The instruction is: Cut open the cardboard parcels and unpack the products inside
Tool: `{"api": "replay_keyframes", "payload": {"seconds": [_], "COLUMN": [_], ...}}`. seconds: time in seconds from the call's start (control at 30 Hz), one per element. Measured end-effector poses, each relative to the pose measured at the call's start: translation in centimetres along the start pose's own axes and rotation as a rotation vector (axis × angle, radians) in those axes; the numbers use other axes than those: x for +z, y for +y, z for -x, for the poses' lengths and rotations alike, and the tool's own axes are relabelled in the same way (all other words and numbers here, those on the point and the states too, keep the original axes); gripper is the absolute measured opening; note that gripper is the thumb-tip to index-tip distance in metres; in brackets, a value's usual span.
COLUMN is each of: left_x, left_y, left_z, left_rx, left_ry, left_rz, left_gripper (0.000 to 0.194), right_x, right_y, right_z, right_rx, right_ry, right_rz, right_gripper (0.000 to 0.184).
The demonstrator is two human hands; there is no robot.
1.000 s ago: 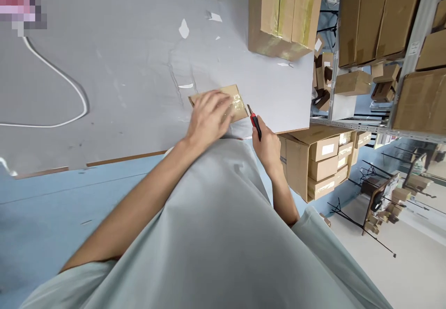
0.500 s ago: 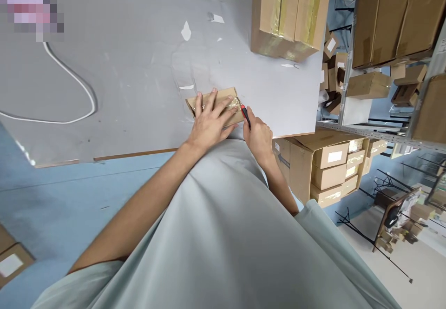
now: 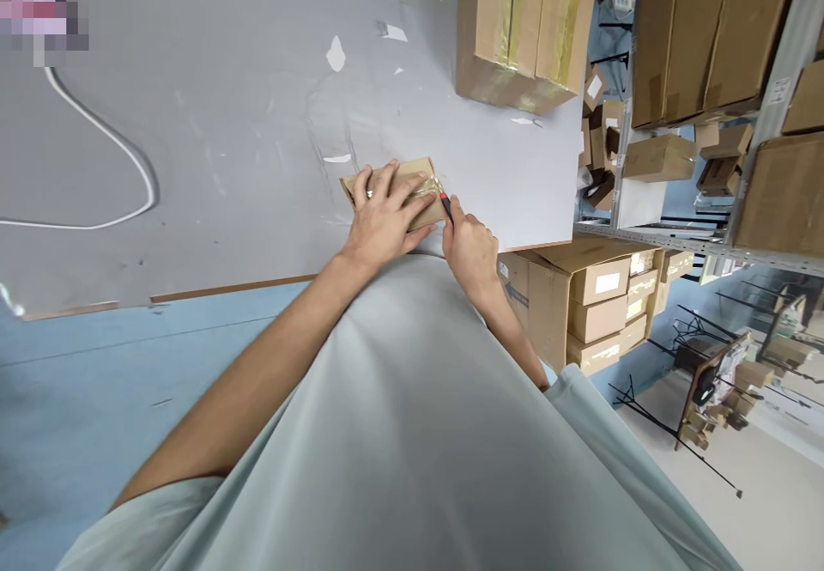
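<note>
A small flat cardboard box (image 3: 421,167) with clear tape across it lies near the front edge of the grey table (image 3: 257,124). My left hand (image 3: 379,215) rests on top of it, fingers spread and thumb by the near side. In my right hand (image 3: 471,249) is a utility knife (image 3: 446,203) with a red and black handle. The knife's tip meets the taped right end of the box; the blade itself is too small to make out clearly.
A large taped carton (image 3: 524,30) stands at the table's back right. A white cable (image 3: 138,167) curves across the left. Paper scraps (image 3: 336,54) lie about. Right of the table are an open carton of smaller boxes (image 3: 598,283) and shelving with cartons (image 3: 682,39).
The view has shifted slightly, so the surroundings sit further left. The knife tip has moved a little along the box's right end. My left hand keeps its place on the box.
</note>
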State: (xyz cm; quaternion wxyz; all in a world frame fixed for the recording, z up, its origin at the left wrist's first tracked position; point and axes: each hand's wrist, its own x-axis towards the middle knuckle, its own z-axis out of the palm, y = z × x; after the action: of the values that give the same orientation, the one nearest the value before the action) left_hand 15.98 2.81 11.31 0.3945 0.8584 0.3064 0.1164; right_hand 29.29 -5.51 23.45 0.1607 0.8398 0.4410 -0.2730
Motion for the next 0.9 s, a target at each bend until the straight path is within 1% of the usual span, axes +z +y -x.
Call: {"api": "replay_keyframes", "payload": {"seconds": [0.1,0.2,0.3,0.43,0.53,0.67,0.8,0.9], "left_x": [0.1,0.1,0.3,1.0,1.5,1.9,2.3,2.5], "left_y": [-0.3,-0.4,-0.6,-1.1,-1.3,-1.2,-1.1,-1.1], "left_z": [0.1,0.2,0.1,0.0,0.1,0.3,0.1,0.2], "left_rx": [0.036,0.053,0.058,0.063,0.070,0.085,0.100,0.107], "left_ry": [0.002,0.013,0.030,0.059,0.072,0.084,0.115,0.127], "left_rz": [-0.017,0.002,0.042,0.092,0.119,0.165,0.248,0.268], "left_gripper": [0.057,0.059,0.060,0.059,0.058,0.055,0.055,0.055], "right_x": [0.4,1.0,1.7,2.3,2.5,2.4,2.2,2.2], "right_y": [-0.4,-1.0,-1.8,-2.9,-3.3,-3.4,-3.8,-4.1], "right_z": [0.5,0.6,0.2,-0.3,0.3,1.4,1.2,1.4], "right_rx": [0.024,0.053,0.072,0.088,0.132,0.216,0.226,0.239], "right_ry": [0.010,0.028,0.065,0.116,0.121,0.084,0.092,0.096], "right_rz": [0.017,0.020,-0.007,-0.036,-0.039,-0.033,-0.004,0.009], "right_gripper": [0.066,0.068,0.070,0.069,0.065,0.060,0.061,0.061]}}
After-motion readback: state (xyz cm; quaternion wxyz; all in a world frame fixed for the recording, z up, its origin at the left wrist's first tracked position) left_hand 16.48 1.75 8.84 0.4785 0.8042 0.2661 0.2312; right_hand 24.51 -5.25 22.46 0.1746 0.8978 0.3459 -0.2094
